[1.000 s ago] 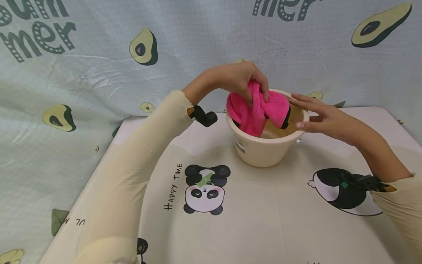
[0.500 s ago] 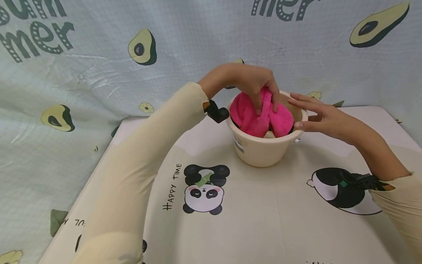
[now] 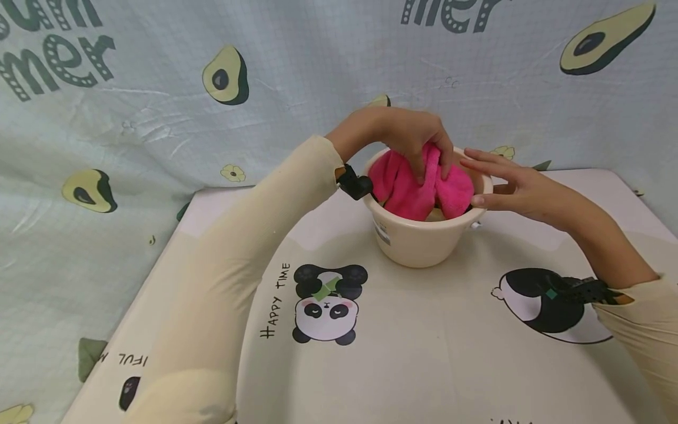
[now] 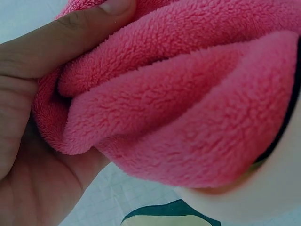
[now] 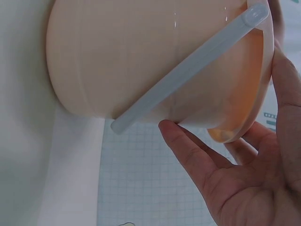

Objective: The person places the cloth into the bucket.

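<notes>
A pink fluffy cloth (image 3: 410, 197) with dark edging lies bunched inside a cream plastic bucket (image 3: 418, 244). My left hand (image 3: 415, 132) reaches over the bucket from the left and pinches a raised fold of the cloth. In the left wrist view, the thumb (image 4: 101, 19) presses on top of the pink pile, and the cloth's dark edge runs along the pale rim. My right hand (image 3: 529, 188) rests at the bucket's right rim, fingers extended and thumb on the near side. One fingertip touches the outer wall in the right wrist view, below a whitish tubular handle (image 5: 188, 70).
The bucket stands near the back of a table (image 3: 392, 365) covered with a panda-print cloth. Behind it hangs a pale curtain (image 3: 307, 65) printed with avocados. Both wrists wear black straps, and the left camera mount (image 3: 355, 184) overlaps the bucket's left rim.
The left hand has moved right and down, lowering the pink cloth deeper into the bucket, mostly in the first half second. The right hand stays at the rim.
</notes>
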### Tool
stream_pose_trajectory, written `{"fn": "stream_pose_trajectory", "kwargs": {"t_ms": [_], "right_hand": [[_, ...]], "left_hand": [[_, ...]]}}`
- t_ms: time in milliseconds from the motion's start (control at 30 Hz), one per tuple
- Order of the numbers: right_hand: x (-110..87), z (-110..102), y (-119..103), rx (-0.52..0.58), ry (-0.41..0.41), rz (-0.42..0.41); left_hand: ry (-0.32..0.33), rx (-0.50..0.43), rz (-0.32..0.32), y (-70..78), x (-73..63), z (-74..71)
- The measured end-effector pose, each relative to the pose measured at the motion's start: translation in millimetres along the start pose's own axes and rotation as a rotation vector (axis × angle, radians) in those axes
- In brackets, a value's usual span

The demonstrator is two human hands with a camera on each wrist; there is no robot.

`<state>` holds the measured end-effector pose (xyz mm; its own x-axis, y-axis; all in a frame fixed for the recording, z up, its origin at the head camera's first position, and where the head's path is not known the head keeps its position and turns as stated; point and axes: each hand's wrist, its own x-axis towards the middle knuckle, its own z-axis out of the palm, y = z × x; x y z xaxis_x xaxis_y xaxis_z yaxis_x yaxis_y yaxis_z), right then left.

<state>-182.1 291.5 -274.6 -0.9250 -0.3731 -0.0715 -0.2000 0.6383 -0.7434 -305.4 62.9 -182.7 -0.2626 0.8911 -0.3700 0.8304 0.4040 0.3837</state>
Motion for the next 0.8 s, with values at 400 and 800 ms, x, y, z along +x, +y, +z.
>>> {"fn": "stream_pose_trajectory", "kwargs": {"t_ms": [400,800], "right_hand": [[0.9,1.4,-0.1,0.002,0.002,0.034],[0.3,0.6,0.5,0.006,0.003,0.028]], "left_hand": [[-0.022,-0.094,-0.032,-10.8,-14.4,2.1],[0.353,-0.03,0.027,-27.5,-57.9,29.5]]}}
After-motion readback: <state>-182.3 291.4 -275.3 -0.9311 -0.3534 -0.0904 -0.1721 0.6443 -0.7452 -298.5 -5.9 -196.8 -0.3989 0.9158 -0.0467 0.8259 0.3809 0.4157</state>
